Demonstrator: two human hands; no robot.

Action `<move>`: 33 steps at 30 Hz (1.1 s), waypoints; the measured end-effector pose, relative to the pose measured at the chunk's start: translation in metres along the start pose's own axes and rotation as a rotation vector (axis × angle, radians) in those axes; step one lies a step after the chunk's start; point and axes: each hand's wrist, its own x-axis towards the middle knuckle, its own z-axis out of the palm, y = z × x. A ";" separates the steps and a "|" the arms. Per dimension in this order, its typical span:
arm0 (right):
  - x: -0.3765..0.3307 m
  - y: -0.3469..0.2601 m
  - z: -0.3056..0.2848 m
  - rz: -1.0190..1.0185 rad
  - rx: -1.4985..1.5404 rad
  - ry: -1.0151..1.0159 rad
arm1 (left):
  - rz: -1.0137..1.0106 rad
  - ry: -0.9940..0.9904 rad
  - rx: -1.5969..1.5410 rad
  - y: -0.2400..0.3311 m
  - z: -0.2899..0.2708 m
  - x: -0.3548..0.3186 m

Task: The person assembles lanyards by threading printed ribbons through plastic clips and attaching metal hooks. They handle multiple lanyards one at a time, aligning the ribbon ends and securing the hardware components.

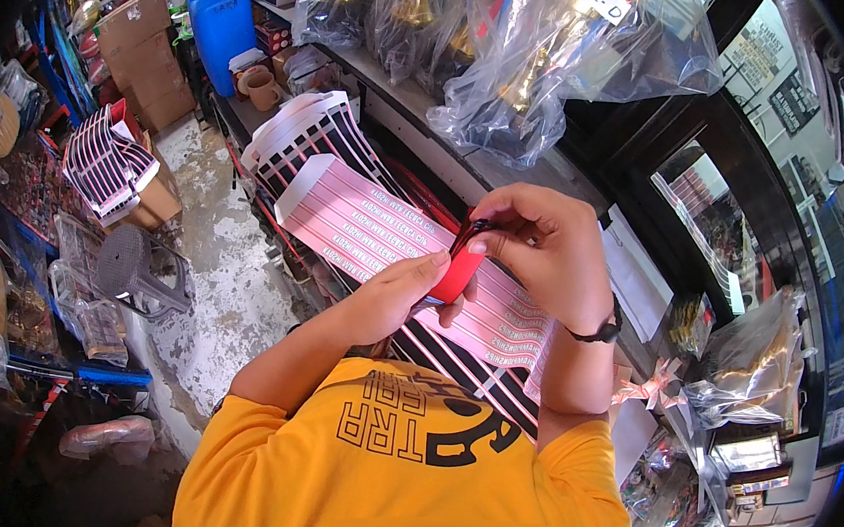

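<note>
Both hands meet over the worktop on a glossy red band (456, 275), which looks like ribbon and has a dark part at its upper end. My left hand (401, 292) grips its lower side between thumb and fingers. Above it, my right hand (541, 246) pinches the band near the dark end with bent fingers. Just under the hands lies a pink sheet (346, 212) with rows of pale lettering. Beyond that sheet, a black, white and pink striped sheet (325, 135) curls up. The fingers hide part of the band.
Plastic-wrapped gold trophies (415, 2) stand on the shelf ahead. A blue jerrycan (220, 30) and a brown mug (260, 89) are at the far left. On the left, a grey stool (136, 264) and a box with striped sheets (114, 166) stand on the worn floor.
</note>
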 end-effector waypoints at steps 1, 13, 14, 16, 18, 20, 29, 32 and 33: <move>0.002 -0.001 -0.002 0.006 0.000 -0.001 | -0.011 0.006 -0.050 -0.001 0.000 0.000; -0.010 -0.003 0.008 -0.031 0.211 0.166 | 0.114 -0.037 -0.023 -0.010 -0.011 0.007; -0.013 -0.002 0.015 -0.036 0.226 0.158 | 0.119 -0.023 -0.011 -0.010 -0.009 0.006; -0.016 0.002 0.020 -0.148 -0.076 0.072 | 0.092 -0.005 -0.014 -0.012 -0.005 0.006; -0.016 0.007 0.021 -0.139 -0.008 0.057 | 0.074 0.001 -0.011 -0.013 -0.003 0.006; -0.015 0.011 0.020 -0.100 0.097 0.050 | 0.072 -0.001 -0.001 -0.013 -0.002 0.006; 0.003 0.050 0.002 -0.203 0.951 -0.377 | -0.172 -0.311 -0.253 -0.009 -0.012 0.008; 0.003 0.065 0.006 -0.184 0.988 -0.443 | -0.170 -0.329 -0.249 -0.008 -0.011 0.008; 0.003 0.068 0.007 -0.200 0.995 -0.456 | -0.159 -0.318 -0.233 -0.007 -0.011 0.008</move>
